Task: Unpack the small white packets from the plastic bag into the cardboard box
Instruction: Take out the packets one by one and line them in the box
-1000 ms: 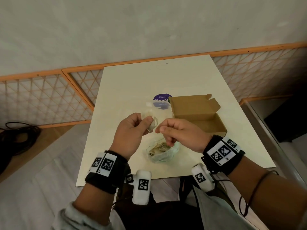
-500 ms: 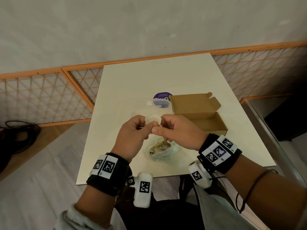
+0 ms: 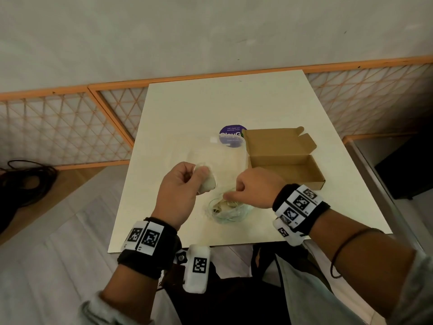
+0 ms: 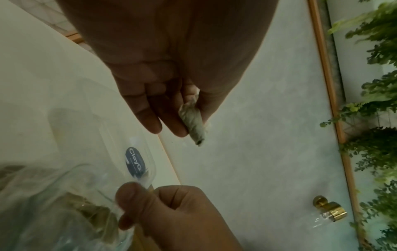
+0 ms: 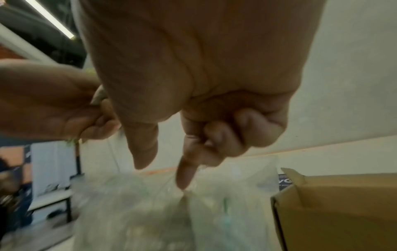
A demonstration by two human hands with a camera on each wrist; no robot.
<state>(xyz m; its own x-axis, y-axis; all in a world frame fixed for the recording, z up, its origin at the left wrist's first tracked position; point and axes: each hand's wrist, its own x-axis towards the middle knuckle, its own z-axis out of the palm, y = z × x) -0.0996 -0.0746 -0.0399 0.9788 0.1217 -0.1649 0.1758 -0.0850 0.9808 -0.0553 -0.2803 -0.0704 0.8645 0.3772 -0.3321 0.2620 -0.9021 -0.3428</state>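
Observation:
My left hand point(image 3: 201, 177) point(image 4: 193, 127) holds a small white packet point(image 3: 209, 182) point(image 4: 196, 135) between thumb and fingers, above the table point(image 3: 187, 109). The clear plastic bag point(image 3: 228, 213) point(image 4: 43, 203) point(image 5: 139, 212) lies near the table's front edge with more packets inside. My right hand point(image 3: 230, 193) point(image 4: 124, 207) point(image 5: 161, 176) is at the bag's mouth; thumb and forefinger pinch its film and the other fingers are curled. The open cardboard box point(image 3: 281, 160) point(image 5: 333, 212) stands just right of the bag, lid flap up; its inside looks bare.
A purple round label point(image 3: 230, 136) point(image 4: 134, 160) shows at the bag's far end, beside the box. Orange-framed lattice panels point(image 3: 58, 127) run behind and beside the table. Black cables point(image 3: 23, 181) lie on the floor at the left.
The two hands were together at the packet. Now my right hand has dropped to the bag's mouth, while the left keeps the packet and has drawn slightly left.

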